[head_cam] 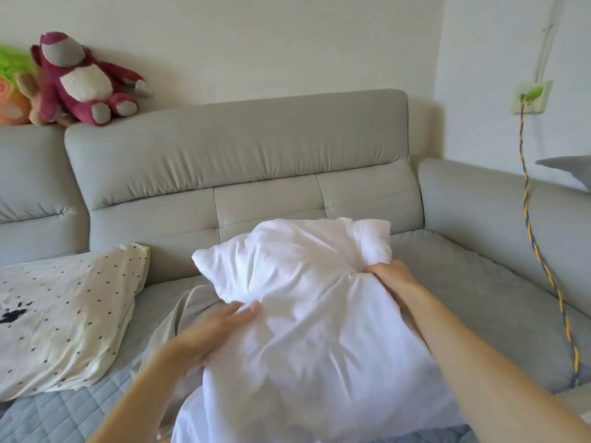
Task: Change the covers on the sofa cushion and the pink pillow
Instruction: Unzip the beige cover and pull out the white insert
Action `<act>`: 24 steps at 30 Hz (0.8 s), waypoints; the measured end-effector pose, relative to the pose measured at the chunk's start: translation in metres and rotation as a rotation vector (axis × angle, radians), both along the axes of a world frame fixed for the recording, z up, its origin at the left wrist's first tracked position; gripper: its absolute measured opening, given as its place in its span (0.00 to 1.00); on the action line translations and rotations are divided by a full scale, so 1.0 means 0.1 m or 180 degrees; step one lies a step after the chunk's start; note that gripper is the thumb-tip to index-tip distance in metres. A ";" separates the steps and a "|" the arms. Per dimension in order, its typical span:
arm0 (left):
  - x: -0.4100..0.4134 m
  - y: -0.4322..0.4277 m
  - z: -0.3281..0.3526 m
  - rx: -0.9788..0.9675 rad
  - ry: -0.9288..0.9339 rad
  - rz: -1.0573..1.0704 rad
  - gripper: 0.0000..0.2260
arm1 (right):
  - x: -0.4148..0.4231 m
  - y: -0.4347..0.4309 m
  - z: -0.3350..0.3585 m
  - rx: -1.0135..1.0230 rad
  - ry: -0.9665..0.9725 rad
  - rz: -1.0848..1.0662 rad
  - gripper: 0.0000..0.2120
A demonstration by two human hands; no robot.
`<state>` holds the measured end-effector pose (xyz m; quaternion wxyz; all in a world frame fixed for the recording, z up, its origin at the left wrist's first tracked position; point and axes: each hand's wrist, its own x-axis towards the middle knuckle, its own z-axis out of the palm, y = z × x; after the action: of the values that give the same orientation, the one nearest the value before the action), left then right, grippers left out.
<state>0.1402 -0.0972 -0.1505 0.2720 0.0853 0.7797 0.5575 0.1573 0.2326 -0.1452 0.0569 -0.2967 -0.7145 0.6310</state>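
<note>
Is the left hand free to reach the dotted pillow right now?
Probably yes. The left hand only rests flat on the white cushion, and nothing lies between it and the dotted pillow.

grey sofa, pale wall
</note>
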 end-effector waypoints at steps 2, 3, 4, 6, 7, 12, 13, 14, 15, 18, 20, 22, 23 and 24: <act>-0.22 -0.06 0.22 0.0709 -0.0045 0.0878 0.37 | -0.01 0.01 0.04 -0.0094 0.0198 -0.0092 0.15; -0.34 -0.06 0.28 0.0817 0.0064 0.1269 0.39 | 0.02 0.00 0.10 -0.0220 0.0417 -0.0059 0.17; -0.46 -0.06 0.32 0.0891 0.0140 0.1516 0.44 | 0.06 -0.01 0.17 -0.0276 0.0594 -0.0026 0.19; -0.49 0.01 0.45 0.0810 -0.0024 0.1434 0.50 | 0.19 0.01 0.37 -0.0455 0.0776 0.0245 0.20; -0.47 0.06 0.52 0.0753 -0.0185 0.1158 0.46 | 0.27 0.02 0.50 -0.0566 0.0807 0.0444 0.18; -0.51 0.29 0.84 0.1293 0.0446 0.1047 0.30 | 0.44 0.31 0.92 -0.0584 0.1151 0.0579 0.16; -0.50 0.34 0.94 0.1579 0.0601 0.0877 0.33 | 0.44 0.34 0.94 -0.0263 0.1205 0.0435 0.17; -0.49 0.39 1.03 0.1787 0.0647 0.0611 0.37 | 0.44 0.35 0.95 0.0046 0.1213 0.0281 0.18; -0.48 0.45 1.10 0.1818 0.0655 0.0435 0.41 | 0.44 0.36 0.95 0.0225 0.1204 0.0133 0.20; -0.42 0.61 1.29 0.1762 0.0954 0.0732 0.42 | 0.47 0.38 1.05 0.0138 0.1429 -0.0202 0.19; -0.35 0.74 1.39 0.1744 0.0943 0.0900 0.30 | 0.53 0.39 1.21 0.0138 0.1697 -0.0470 0.16; -0.33 0.86 1.46 0.1631 0.0802 0.1039 0.22 | 0.58 0.48 1.40 0.0283 0.1859 -0.0596 0.15; -0.37 0.93 1.49 0.1608 0.0729 0.1106 0.21 | 0.62 0.54 1.52 0.0357 0.1832 -0.0615 0.18; -0.40 1.00 1.52 0.1614 0.0701 0.1142 0.23 | 0.65 0.65 1.63 0.0420 0.1754 -0.0589 0.23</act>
<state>0.1003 0.0031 0.0019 0.0536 0.0713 0.6434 0.7603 0.2218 0.2975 0.0175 0.3252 -0.1738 -0.6815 0.6321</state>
